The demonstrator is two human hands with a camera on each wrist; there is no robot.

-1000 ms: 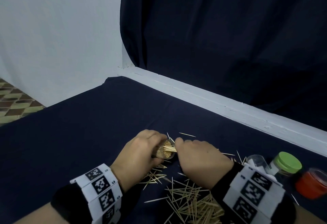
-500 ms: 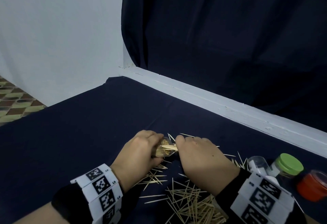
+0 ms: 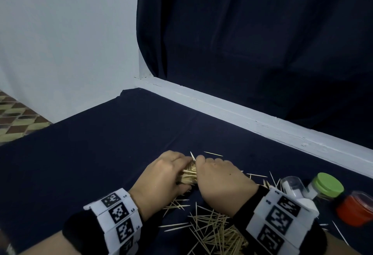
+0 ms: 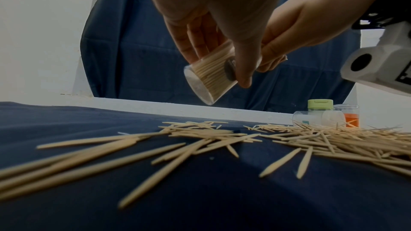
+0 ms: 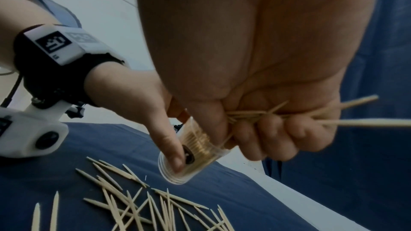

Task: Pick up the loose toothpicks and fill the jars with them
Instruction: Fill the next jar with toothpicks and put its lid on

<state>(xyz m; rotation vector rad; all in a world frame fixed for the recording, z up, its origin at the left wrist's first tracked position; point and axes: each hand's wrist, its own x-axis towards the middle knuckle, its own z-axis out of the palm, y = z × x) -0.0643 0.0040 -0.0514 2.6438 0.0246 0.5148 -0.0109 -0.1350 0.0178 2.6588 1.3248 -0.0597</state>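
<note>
My left hand (image 3: 163,174) grips a small clear jar (image 4: 209,76) packed with toothpicks, tilted above the dark blue cloth (image 3: 90,154). The jar (image 5: 193,154) shows between both hands in the right wrist view. My right hand (image 3: 220,180) holds a bunch of toothpicks (image 5: 289,117) in its curled fingers, right at the jar's mouth (image 3: 189,173). Loose toothpicks (image 3: 214,230) lie in a heap on the cloth below my wrists, and the heap (image 4: 222,140) spreads across the left wrist view.
At the right stand an empty clear jar (image 3: 292,184) lying on its side, a green-lidded jar (image 3: 327,186) and a red-lidded jar (image 3: 357,208). A white ledge (image 3: 242,113) and a dark curtain (image 3: 252,43) bound the table behind.
Both hands have closed in a little on each other, and the right hand's bunch sits tighter against the jar's mouth. The heap and other jars stay put.
</note>
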